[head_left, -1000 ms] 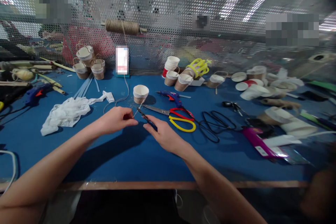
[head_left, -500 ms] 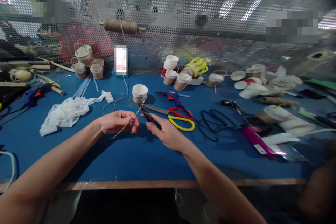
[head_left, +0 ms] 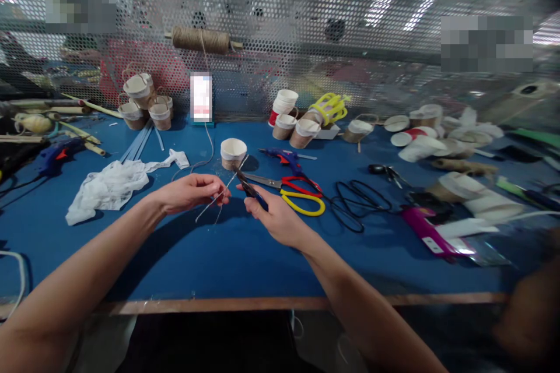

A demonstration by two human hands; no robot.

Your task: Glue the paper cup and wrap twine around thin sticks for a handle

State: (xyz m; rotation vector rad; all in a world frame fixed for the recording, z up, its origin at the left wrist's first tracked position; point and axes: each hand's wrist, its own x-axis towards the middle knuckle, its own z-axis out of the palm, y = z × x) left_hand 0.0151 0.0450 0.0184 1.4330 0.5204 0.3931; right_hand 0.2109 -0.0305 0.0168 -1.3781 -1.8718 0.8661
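My left hand [head_left: 189, 193] is closed in a pinch on a thin piece of twine [head_left: 215, 203] whose loose ends hang toward the blue table [head_left: 245, 256]. My right hand [head_left: 275, 218] is closed on a small dark tool with a blue handle [head_left: 250, 189], its tip close to the twine. Just behind both hands stands a paper cup wrapped in twine [head_left: 233, 152]. Red and yellow scissors [head_left: 297, 193] lie to the right of my right hand.
A twine spool [head_left: 201, 39] hangs on the perforated screen, its strand running down to the table. White cloth [head_left: 114, 183] lies at the left, wrapped cups [head_left: 142, 104] behind it. More cups [head_left: 292, 121], a blue glue gun [head_left: 283, 158], black cable [head_left: 356, 204] and clutter fill the right.
My left hand has shifted slightly left and up with the twine, whose ends now dangle lower. My right hand lifted the tool closer to the cup.
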